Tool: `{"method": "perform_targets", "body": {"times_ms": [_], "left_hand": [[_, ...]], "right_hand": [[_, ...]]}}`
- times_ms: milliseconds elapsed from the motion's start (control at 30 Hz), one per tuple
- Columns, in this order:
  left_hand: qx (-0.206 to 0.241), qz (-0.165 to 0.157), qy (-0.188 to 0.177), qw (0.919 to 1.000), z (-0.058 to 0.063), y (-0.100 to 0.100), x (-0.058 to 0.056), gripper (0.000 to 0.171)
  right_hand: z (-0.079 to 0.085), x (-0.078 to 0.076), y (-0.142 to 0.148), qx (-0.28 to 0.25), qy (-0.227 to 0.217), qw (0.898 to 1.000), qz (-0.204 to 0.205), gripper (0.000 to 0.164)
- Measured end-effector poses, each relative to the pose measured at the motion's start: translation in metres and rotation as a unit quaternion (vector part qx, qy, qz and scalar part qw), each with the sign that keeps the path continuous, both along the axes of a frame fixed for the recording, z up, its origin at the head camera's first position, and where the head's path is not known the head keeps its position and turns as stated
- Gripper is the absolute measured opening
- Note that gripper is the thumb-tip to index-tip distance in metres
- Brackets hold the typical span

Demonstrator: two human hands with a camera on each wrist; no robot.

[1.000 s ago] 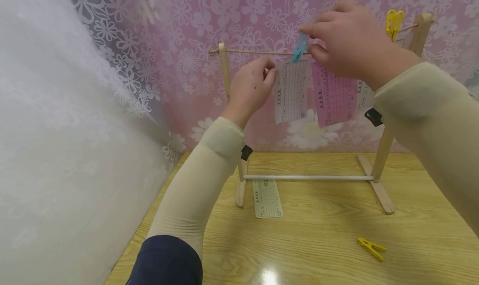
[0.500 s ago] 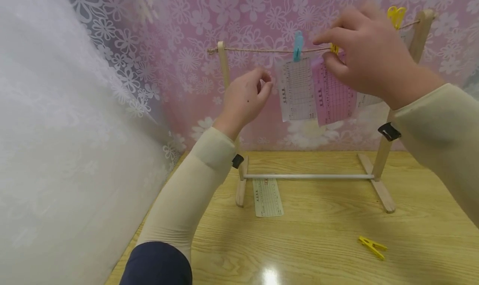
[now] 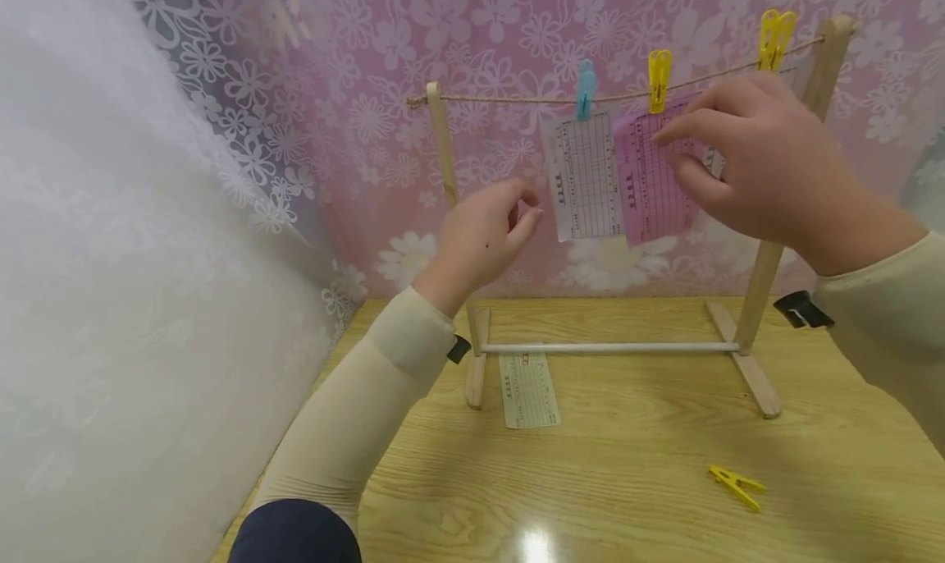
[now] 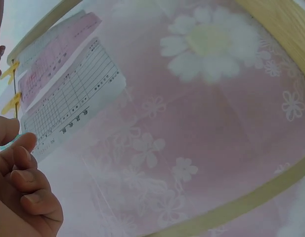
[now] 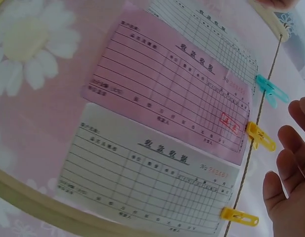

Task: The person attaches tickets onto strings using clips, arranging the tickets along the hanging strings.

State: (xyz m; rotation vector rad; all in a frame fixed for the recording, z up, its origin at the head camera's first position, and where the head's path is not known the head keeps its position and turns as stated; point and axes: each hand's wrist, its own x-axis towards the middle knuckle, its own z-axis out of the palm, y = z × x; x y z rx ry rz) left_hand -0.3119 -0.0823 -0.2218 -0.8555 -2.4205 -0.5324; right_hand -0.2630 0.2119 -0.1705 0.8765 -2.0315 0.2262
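My left hand (image 3: pixel 487 231) hovers left of the hanging slips, fingers loosely curled and holding nothing. In front of the pink slip, my right hand (image 3: pixel 771 165) hangs in the air with thumb and fingers apart, nothing between them. A light blue clothespin (image 3: pixel 586 91) clips a white receipt slip (image 3: pixel 586 181) to the rope. Beside it, a yellow clothespin (image 3: pixel 659 79) holds a pink receipt slip (image 3: pixel 648 189). Farther right sits another yellow clothespin (image 3: pixel 773 39). The right wrist view shows its white slip (image 5: pixel 147 168) fully; in the head view my right hand covers most of that slip.
A rope (image 3: pixel 509 99) runs between two wooden posts (image 3: pixel 445 148), with a white rod (image 3: pixel 613 348) low between them. On the table (image 3: pixel 627 448) lie a pale green slip (image 3: pixel 529 392) and a yellow clothespin (image 3: pixel 737 487). A white curtain (image 3: pixel 148 300) borders the left.
My right hand has let go of the blue clothespin and moved right and down, uncovering the middle yellow clothespin. My left hand has moved away from the white slip and lowered.
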Motion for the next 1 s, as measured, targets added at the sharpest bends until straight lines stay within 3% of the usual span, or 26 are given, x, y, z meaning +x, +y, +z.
{"method": "perform_targets", "body": {"times_ms": [133, 367, 767, 1000], "left_hand": [[-0.004, -0.016, -0.005, 0.9999, -0.013, -0.006, 0.002, 0.023], [-0.002, -0.026, -0.05, 0.9984, -0.041, -0.017, 0.005, 0.024], [-0.01, -0.032, -0.115, 0.9928, -0.104, -0.04, 0.005, 0.026], [-0.02, -0.029, -0.146, 0.9886, -0.132, -0.048, 0.005, 0.031]], "right_hand": [[-0.012, 0.004, 0.008, 0.001, -0.013, 1.0, -0.002, 0.021], [-0.04, 0.011, 0.019, -0.001, -0.035, 0.999, -0.008, 0.02], [-0.102, 0.025, 0.052, -0.017, -0.118, 0.992, -0.038, 0.02], [-0.144, 0.032, 0.068, -0.008, -0.173, 0.983, -0.055, 0.028]]}}
